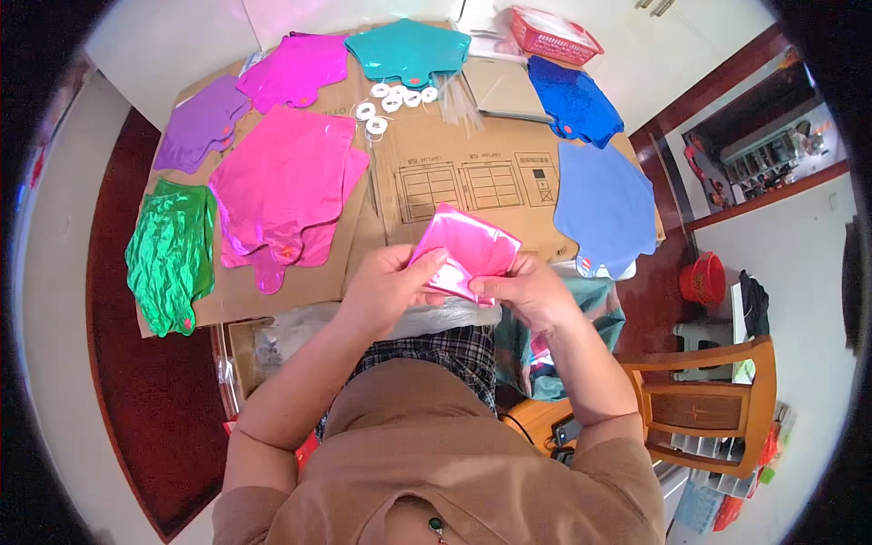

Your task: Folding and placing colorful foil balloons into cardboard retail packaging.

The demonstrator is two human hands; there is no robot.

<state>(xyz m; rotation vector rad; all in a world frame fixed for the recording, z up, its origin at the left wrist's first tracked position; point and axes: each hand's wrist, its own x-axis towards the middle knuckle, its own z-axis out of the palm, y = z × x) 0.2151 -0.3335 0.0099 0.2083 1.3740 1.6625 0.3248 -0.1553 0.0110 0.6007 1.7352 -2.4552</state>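
Over the near edge of the cardboard-covered table, a folded shiny pink foil balloon (486,241) is gripped from both sides. My left hand (389,283) pinches its left lower corner, thumb on top. At its right lower corner my right hand (538,295) is closed on it, with the thumb pressing the front. Flat foil balloons lie around the table: a pink pile (286,182) and a green one (171,259) to the left, purple (198,125), magenta (295,71) and teal (409,50) farther back, dark blue (572,98) and light blue (607,204) on the right.
Several white ribbon rolls (392,102) sit near clear plastic strips (459,100) and a brown flat stack (510,89). A red basket (554,36) stands at the back. To the right are a wooden chair (704,409) and a red bucket (702,279).
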